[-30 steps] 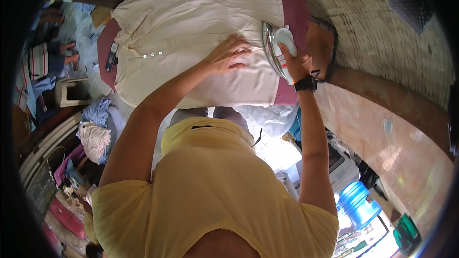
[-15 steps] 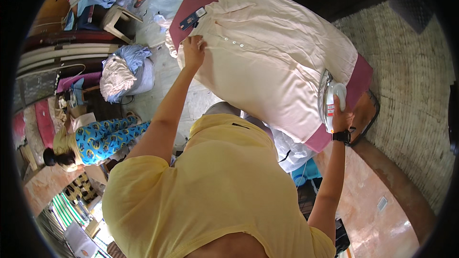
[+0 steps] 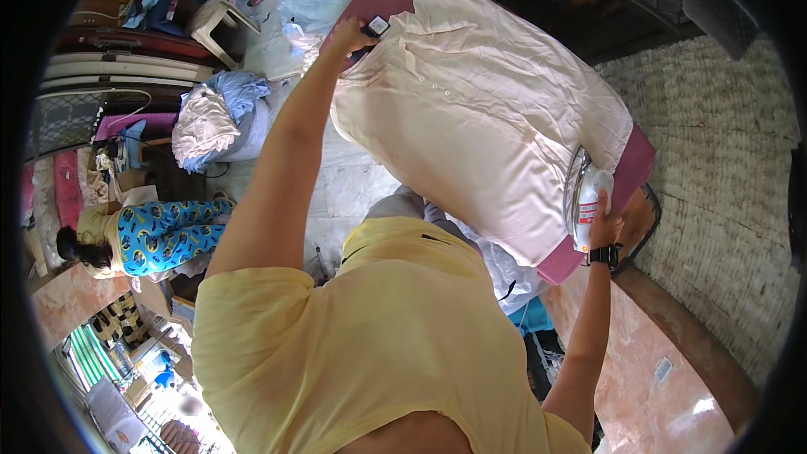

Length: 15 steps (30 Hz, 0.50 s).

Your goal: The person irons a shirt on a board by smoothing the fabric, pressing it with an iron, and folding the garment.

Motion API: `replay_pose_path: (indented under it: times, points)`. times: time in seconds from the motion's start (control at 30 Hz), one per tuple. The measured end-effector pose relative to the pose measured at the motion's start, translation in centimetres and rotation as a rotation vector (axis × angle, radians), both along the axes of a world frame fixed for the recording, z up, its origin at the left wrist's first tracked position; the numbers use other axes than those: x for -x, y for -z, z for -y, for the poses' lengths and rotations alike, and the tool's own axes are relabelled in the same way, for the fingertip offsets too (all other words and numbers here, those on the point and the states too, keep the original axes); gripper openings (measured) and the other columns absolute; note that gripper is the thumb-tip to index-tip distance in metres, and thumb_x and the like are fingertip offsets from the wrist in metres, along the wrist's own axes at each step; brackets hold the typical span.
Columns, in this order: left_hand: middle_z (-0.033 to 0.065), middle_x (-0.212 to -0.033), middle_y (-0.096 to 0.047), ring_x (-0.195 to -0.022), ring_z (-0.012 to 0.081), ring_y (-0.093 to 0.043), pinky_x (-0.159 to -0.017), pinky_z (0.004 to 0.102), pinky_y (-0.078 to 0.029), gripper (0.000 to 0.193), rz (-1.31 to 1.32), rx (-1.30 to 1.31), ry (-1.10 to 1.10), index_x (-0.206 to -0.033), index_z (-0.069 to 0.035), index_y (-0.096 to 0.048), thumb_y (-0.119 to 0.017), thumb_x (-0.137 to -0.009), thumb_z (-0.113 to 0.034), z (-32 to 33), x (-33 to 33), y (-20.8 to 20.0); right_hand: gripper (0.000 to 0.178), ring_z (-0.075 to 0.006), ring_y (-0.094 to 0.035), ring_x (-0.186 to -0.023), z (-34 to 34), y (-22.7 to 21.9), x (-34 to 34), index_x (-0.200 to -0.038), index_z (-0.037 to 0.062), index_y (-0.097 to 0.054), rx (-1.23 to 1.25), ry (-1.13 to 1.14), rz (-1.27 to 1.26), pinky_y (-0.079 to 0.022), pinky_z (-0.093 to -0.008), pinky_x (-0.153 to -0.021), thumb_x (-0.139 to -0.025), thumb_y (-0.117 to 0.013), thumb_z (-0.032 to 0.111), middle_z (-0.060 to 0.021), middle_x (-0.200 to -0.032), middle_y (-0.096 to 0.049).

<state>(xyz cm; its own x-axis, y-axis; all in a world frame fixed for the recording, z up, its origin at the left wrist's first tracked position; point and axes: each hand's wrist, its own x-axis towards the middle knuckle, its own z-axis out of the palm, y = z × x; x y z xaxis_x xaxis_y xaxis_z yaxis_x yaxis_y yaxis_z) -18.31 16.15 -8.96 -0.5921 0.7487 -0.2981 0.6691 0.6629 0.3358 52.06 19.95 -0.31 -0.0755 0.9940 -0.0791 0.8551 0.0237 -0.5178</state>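
One shirt on board, pale floor

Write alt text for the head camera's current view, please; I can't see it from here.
A person's right hand grips a clothes iron at one end of a cream shirt spread over a maroon ironing board, while the left hand touches a tag at the other end. A co-worker in blue patterned trousers is off to the left.
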Motion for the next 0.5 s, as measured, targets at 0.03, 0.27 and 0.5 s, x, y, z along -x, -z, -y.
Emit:
replay_pose_path:
  times: [0.03, 0.27, 0.5]
  points:
    - [0.0143, -0.127, -0.057, -0.123, 0.0331, -0.053, -0.095, 0.0505, -0.044, 0.065, 0.129, -0.049, -0.07, -0.126, -0.008, -0.059, -0.081, -0.073, -0.039, 0.3, 1.0, -0.1, 0.062, -0.0422, -0.068, -0.091, 0.1, -0.2, 0.1, -0.112, -0.0032, -0.066, 0.027, 0.016, 0.008, -0.053, -0.0469, -0.078, -0.092, -0.057, 0.055, -0.0261, -0.101, -0.069]
    - [0.0176, -0.117, -0.059, -0.111, 0.031, -0.057, -0.096, 0.049, -0.041, 0.069, -0.775, -0.414, -0.424, -0.124, -0.005, -0.056, -0.075, -0.077, -0.051, -0.5, -3.0, -3.8, 0.058, -0.041, -0.069, -0.077, 0.5, 0.6, -0.4, -0.108, -0.0041, -0.066, -0.096, -0.001, 0.033, -0.052, -0.0458, -0.066, -0.094, -0.056, 0.052, -0.0272, -0.087, -0.069]
    - [0.0178, -0.113, -0.057, -0.111, 0.0368, -0.056, -0.089, 0.0512, -0.046, 0.045, -0.034, -0.108, 0.036, -0.106, -0.007, -0.062, -0.069, -0.084, -0.045, 4.1, -11.5, -0.3, 0.052, -0.0414, -0.068, -0.086, -0.2, -0.1, 0.3, -0.106, -0.0016, -0.063, 0.101, 0.007, -0.139, -0.052, -0.047, -0.072, -0.095, -0.056, 0.048, -0.0271, -0.091, -0.068]
